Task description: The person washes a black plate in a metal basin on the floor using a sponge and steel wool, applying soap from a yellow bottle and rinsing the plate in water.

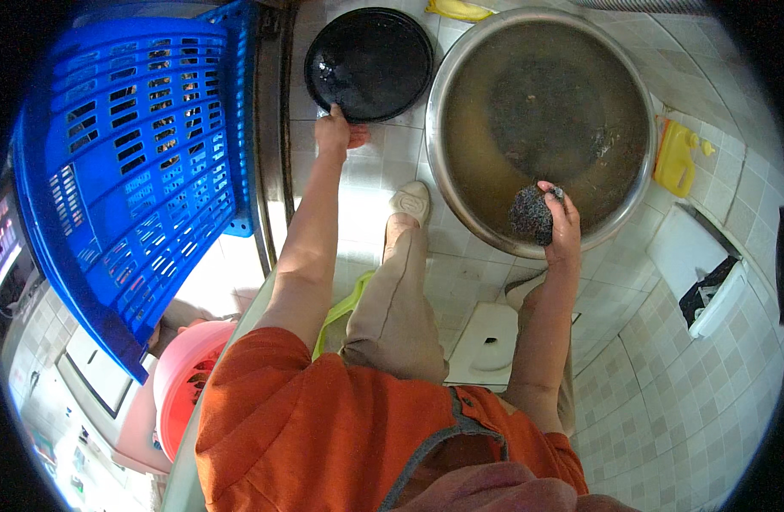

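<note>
At the near edge of a wet black round tray (372,64), my left hand (334,131) grips the rim, some fingers hidden under it. My right hand (563,221) pinches a dark scouring pad (531,214) over the near side of a wide metal basin (438,160). Murky brown water (472,147) fills much of this basin. Beneath the surface shows a dark round shape (545,109), too blurred to name.
A blue plastic basket (129,211) stands tilted on the left, above a pink tub (193,384). To the right of the basin are a yellow jug (675,157) and a white bin (718,301) with a black liner. A white stool (484,339) is between my legs.
</note>
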Motion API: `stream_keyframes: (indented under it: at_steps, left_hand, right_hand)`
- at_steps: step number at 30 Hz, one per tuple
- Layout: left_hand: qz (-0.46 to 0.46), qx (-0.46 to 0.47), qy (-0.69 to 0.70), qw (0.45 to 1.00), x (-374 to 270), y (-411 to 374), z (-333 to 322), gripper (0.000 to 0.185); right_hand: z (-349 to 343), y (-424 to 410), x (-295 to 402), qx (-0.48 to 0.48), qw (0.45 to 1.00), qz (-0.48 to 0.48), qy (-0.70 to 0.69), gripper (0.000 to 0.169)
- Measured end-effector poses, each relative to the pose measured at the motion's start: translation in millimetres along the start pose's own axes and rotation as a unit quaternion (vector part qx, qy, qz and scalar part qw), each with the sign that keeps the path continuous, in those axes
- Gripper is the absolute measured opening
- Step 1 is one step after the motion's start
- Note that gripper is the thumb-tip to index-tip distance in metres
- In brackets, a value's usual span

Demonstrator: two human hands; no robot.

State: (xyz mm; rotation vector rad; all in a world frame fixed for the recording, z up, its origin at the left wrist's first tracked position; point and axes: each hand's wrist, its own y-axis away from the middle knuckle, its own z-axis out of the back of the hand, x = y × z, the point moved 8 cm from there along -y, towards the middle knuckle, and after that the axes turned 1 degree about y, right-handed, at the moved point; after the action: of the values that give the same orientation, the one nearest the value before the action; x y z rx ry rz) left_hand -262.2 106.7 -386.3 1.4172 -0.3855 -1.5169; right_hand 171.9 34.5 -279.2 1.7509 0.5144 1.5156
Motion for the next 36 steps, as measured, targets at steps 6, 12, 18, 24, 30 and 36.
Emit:
stream_keyframes:
  at_steps: [6, 12, 18, 24, 30, 36]
  left_hand:
    - [0.002, 0.015, 0.059, 0.998, 20, -11, -25, 0.048]
    - [0.078, 0.05, 0.125, 0.988, 45, -33, -11, 0.053]
    - [-0.233, 0.031, 0.032, 0.971, -49, 112, -28, 0.037]
    - [-0.515, 0.13, -0.195, 0.825, -80, 179, -150, 0.036]
    - [-0.34, 0.106, -0.307, 0.883, -42, 110, -212, 0.042]
    - [-0.361, 0.09, -0.317, 0.873, -40, 99, -215, 0.038]
  right_hand:
    - [-10, -4, -6, 0.013, 1.0, 0.006, 0.012, 0.021]
    - [8, -3, 25, -0.105, 0.972, 0.104, 0.184, 0.03]
    - [-12, 0, 51, -0.093, 0.748, 0.378, 0.538, 0.047]
    - [-58, -39, 29, -0.07, 0.632, 0.37, 0.677, 0.035]
    - [-47, -96, 80, -0.153, 0.563, 0.376, 0.72, 0.03]
    - [-13, -85, 58, -0.181, 0.601, 0.267, 0.731, 0.042]
